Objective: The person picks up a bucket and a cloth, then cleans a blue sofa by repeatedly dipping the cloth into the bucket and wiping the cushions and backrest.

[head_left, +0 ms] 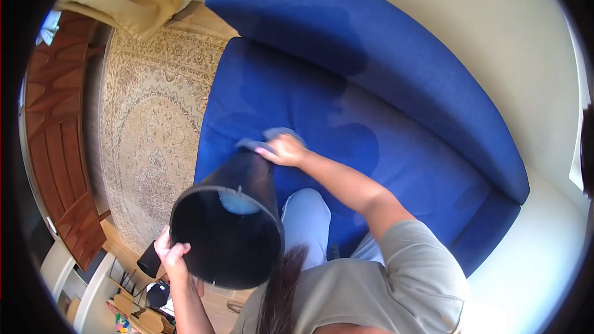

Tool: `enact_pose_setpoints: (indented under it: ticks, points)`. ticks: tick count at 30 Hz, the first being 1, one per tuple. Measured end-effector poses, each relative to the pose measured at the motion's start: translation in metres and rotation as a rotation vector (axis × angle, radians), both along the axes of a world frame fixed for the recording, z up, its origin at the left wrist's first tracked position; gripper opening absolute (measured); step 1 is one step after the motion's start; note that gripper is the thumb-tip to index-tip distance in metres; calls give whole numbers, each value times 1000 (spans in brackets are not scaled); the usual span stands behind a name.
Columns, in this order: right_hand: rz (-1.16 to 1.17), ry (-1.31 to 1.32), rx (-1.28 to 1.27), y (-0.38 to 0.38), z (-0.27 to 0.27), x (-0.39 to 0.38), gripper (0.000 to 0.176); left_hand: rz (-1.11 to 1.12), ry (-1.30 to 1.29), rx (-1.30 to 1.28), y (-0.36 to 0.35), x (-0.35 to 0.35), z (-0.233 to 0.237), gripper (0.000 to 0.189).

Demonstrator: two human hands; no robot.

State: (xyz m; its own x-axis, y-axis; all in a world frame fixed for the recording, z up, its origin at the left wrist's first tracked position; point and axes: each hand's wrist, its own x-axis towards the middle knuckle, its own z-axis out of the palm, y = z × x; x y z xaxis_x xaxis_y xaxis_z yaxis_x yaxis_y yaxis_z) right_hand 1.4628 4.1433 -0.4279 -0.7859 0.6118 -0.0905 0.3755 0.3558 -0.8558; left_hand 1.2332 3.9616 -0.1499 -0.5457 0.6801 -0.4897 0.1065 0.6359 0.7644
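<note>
A tall black bin (207, 235) is tilted with its open mouth toward me, and its narrow base points at the blue sofa (402, 161). My left hand (172, 252) grips the rim at its left side. Inside the bin shows a pale bluish patch (238, 203). My right hand (286, 150) is closed on a grey cloth (284, 132) beside the bin's far end, over the sofa seat. Part of the cloth sticks out to the left of my fingers, overlapping the base of the bin. Darker patches mark the sofa seat and backrest.
A patterned rug (154, 130) covers the floor left of the sofa. Beyond it stands reddish-brown wooden furniture (59, 142). A beige curtain (124, 0) hangs at the upper left. A smaller black container (148, 261) and several household items are at the lower left.
</note>
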Motion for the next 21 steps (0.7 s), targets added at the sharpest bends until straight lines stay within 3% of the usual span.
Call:
enact_pose_setpoints:
  ticks: [1,4,8,11,14,15,17,21]
  points:
    - [38,-95,-54,-9,-3,38,53,51,-43,10,6,4,-3,48]
    - [-265,-181,117,-46,-7,142,43,82,-94,-18,26,7,2,51]
    - [-568,-598,236,-92,-13,274,50,83,-56,-24,17,6,-1,54]
    - [-733,-805,135,-101,-22,351,56,67,-20,12,6,9,-5,57]
    - [-966,-698,226,-88,-28,359,55,75,25,35,-7,12,-10,60]
    - [-936,-694,228,-85,-25,354,55,93,46,58,-16,11,-13,60]
    - [-1171,-548,148,-76,-23,340,51,169,139,76,-16,24,-8,62]
    - [-1143,-388,143,-81,-37,344,47,199,308,106,-27,12,-13,67]
